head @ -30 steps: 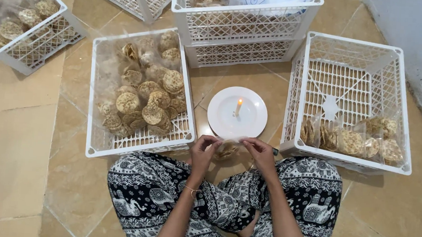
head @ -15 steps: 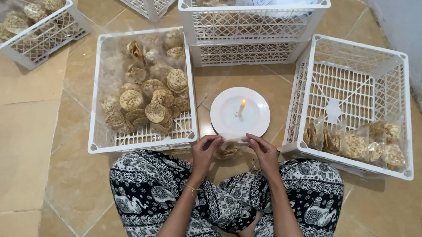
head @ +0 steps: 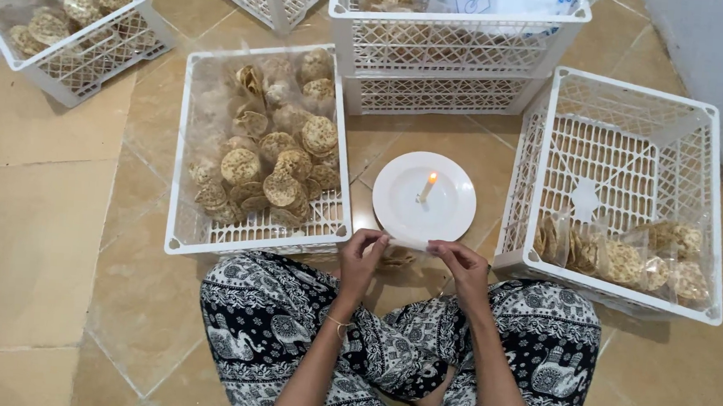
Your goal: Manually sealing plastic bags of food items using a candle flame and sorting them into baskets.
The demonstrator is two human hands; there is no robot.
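Between two hands [head: 360, 260] [head: 466, 268], one cracker bag [head: 398, 254]

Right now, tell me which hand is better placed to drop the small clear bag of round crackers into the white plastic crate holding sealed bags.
Right. The right hand pinches the clear bag on the side nearest that white crate; the left hand sits toward the other crate.

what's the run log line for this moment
left hand: pinches bag top | right hand: pinches bag top | clear cracker bag: held near lit candle on white plate
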